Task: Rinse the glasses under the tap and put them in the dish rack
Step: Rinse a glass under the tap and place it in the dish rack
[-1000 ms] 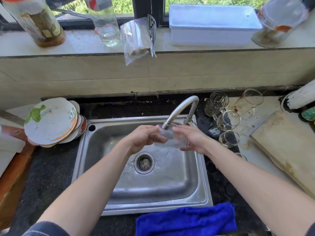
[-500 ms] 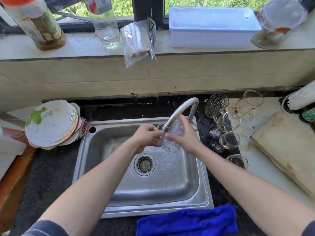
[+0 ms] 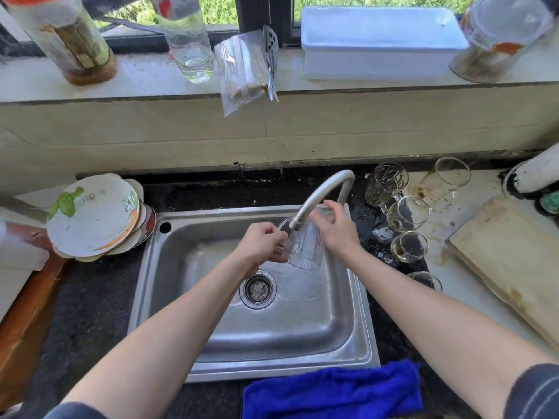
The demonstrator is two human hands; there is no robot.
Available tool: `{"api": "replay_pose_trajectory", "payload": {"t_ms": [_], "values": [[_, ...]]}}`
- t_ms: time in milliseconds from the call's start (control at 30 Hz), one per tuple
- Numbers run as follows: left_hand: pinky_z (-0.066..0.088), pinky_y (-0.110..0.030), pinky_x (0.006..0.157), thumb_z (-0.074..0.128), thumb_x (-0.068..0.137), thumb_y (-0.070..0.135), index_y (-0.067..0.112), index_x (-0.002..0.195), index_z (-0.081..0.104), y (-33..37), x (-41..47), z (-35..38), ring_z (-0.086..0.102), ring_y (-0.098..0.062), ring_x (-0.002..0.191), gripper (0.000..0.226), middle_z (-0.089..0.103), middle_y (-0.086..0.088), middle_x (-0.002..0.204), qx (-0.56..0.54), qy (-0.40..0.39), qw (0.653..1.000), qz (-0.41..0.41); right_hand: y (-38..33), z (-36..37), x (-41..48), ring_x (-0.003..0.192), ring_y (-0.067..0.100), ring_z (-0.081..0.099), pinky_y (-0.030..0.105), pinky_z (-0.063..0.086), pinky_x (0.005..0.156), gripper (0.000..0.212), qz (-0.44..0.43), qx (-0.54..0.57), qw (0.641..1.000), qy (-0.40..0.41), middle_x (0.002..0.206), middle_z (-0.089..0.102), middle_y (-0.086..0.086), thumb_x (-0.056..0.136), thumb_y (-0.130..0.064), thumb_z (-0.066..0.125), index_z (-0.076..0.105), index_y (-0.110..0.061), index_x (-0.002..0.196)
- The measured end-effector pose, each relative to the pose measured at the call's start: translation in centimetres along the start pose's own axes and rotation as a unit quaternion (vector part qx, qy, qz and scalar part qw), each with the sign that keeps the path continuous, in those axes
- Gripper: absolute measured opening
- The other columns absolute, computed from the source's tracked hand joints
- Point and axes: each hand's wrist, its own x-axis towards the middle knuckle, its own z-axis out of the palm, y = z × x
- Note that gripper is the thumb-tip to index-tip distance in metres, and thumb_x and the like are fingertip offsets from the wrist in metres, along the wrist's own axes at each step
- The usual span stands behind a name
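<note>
Fingers (image 3: 329, 208) of the right hand (image 3: 336, 234) wrap the glass (image 3: 304, 251) under the tap (image 3: 317, 197), above the sink (image 3: 151, 267); the left hand (image 3: 261, 246) pinches its rim. Wet, light and brittle, it likely wants a firm sidewall grip.

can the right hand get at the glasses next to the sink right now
Probably not yet: the right hand grips the glass under the tap. The way itself looks free; the waiting glasses stand just right of the sink, nothing between.

Glass (image 3: 304, 249) tilted up from sideways, mouth now at tap (image 3: 320, 192); right hand (image 3: 335, 232) higher.
</note>
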Motion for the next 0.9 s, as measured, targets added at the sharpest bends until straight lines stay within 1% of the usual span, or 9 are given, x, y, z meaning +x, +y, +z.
{"api": "replay_pose_trajectory", "payload": {"t_ms": [67,200,300,367,500,633,767,833,900], "values": [[0.057,-0.034,0.056,0.053,0.093,0.004,0.007,0.071,0.048,0.0,-0.1,0.2,0.059,-0.031,0.066,0.022,0.056,-0.018,0.074,-0.012,-0.004,1.0,-0.012,-0.5,0.0,-0.2,0.129,0.022,0.046,0.034,0.036,0.095,0.056,-0.006,-0.034,0.999,0.018,0.139,0.051,0.003,0.092,-0.053,0.05,0.045,-0.025,0.14],[0.056,-0.028,0.048,0.048,0.093,-0.001,0.004,0.076,0.047,0.3,-0.1,-0.5,0.059,-0.025,0.051,0.019,0.057,-0.017,0.067,-0.051,-0.003,0.998,-0.027,0.9,1.5,-3.8,0.144,0.015,0.02,0.04,0.024,0.109,0.091,-0.141,-0.107,0.981,-0.077,0.16,0.017,-0.002,0.076,-0.075,0.05,0.023,-0.031,0.15],[0.056,-0.03,0.05,0.047,0.092,-0.003,0.005,0.078,0.047,0.3,-0.5,-0.6,0.061,-0.028,0.056,0.016,0.058,-0.016,0.067,-0.043,-0.029,0.998,-0.036,0.4,0.4,-1.4,0.14,0.018,0.033,0.034,0.031,0.106,0.076,-0.025,0.031,0.998,-0.045,0.155,0.033,0.001,0.09,-0.058,0.053,0.026,-0.023,0.152],[0.056,-0.032,0.053,0.046,0.092,-0.003,0.005,0.078,0.047,0.2,-0.6,-0.3,0.064,-0.033,0.063,0.016,0.057,-0.013,0.067,-0.051,-0.038,0.997,-0.045,-0.3,0.1,-0.6,0.135,0.018,0.04,0.03,0.031,0.1,0.06,0.014,0.024,1.0,-0.015,0.15,0.042,0.001,0.097,-0.05,0.045,0.034,-0.022,0.149],[0.058,-0.035,0.058,0.047,0.094,0.001,0.002,0.082,0.05,-0.4,-0.2,-1.0,0.066,-0.042,0.079,0.013,0.058,-0.021,0.079,-0.082,-0.058,0.993,-0.068,0.1,1.3,-3.1,0.13,0.011,0.038,0.038,0.035,0.104,0.087,-0.088,-0.021,0.994,-0.06,0.147,0.038,-0.004,0.075,-0.066,0.063,0.031,-0.028,0.147],[0.058,-0.035,0.065,0.048,0.098,0.012,-0.005,0.109,0.054,-1.0,-0.8,-1.3,0.068,-0.037,0.082,0.02,0.063,-0.034,0.108,-0.098,-0.118,0.983,-0.102,-0.2,0.9,-0.5,0.116,0.016,0.054,0.045,0.048,0.096,0.075,0.096,0.113,0.987,-0.062,0.131,0.057,0.001,0.066,-0.058,0.071,0.057,-0.019,0.128],[0.053,-0.038,0.078,0.059,0.087,0.005,0.012,0.124,0.048,-0.8,-0.7,-1.3,0.063,-0.021,0.086,0.039,0.056,-0.01,0.12,0.126,-0.016,0.99,0.064,-0.7,1.0,0.5,0.107,0.015,0.049,0.031,0.039,0.088,0.052,0.094,0.063,0.99,-0.082,0.125,0.055,0.001,0.086,-0.041,0.065,0.055,-0.015,0.129],[0.051,-0.032,0.083,0.065,0.08,0.011,0.018,0.123,0.053,-0.7,-1.0,-1.4,0.062,-0.019,0.092,0.045,0.059,-0.001,0.118,0.267,-0.036,0.953,0.138,-0.8,1.0,0.7,0.105,0.016,0.047,0.032,0.038,0.086,0.054,0.086,0.031,0.992,-0.088,0.121,0.052,-0.001,0.087,-0.04,0.064,0.051,-0.014,0.133],[0.044,-0.03,0.075,0.065,0.085,0.022,0.016,0.106,0.056,-0.9,-1.2,-1.1,0.058,-0.02,0.088,0.024,0.062,0.0,0.1,0.376,-0.064,0.913,0.147,-1.1,1.4,0.9,0.105,0.017,0.047,0.032,0.04,0.083,0.055,0.1,0.016,0.991,-0.092,0.128,0.053,0.002,0.088,-0.04,0.061,0.048,-0.016,0.136]]}}
